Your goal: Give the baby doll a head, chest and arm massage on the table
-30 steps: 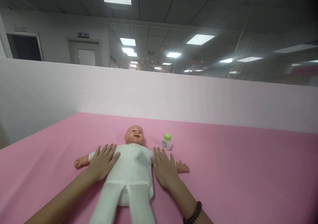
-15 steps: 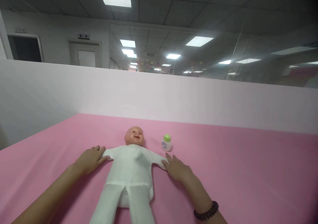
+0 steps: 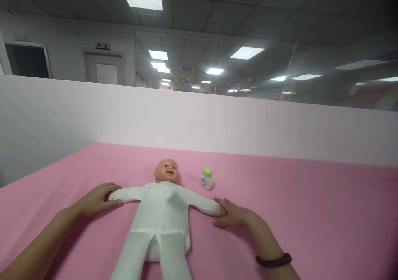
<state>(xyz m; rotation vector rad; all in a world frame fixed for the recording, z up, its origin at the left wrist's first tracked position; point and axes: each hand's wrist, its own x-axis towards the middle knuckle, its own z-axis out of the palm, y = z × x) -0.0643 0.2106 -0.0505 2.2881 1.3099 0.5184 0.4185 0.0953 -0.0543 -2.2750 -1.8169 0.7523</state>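
A baby doll (image 3: 163,207) in a white long-sleeved suit lies on its back with both arms spread out sideways. My left hand (image 3: 97,198) is closed around the end of the doll's arm on the left, fingers above and thumb below, hiding the doll's hand there. On the other side, my right hand (image 3: 231,213) holds the doll's opposite hand between fingers and thumb; a bit of that small hand shows past the cuff. A small clear bottle (image 3: 206,179) with a green cap stands beside the doll's head, touched by neither hand.
The doll and bottle rest on a pink padded surface (image 3: 295,213). A white low wall (image 3: 217,120) runs along its back and left side. Beyond are glass, ceiling lights and a door (image 3: 106,73). A dark coiled band (image 3: 273,261) circles my right wrist.
Both hands have slid outward along the doll's sleeves, from the mid-arms to the ends. More of each white sleeve now shows. The bottle stays beside the doll.
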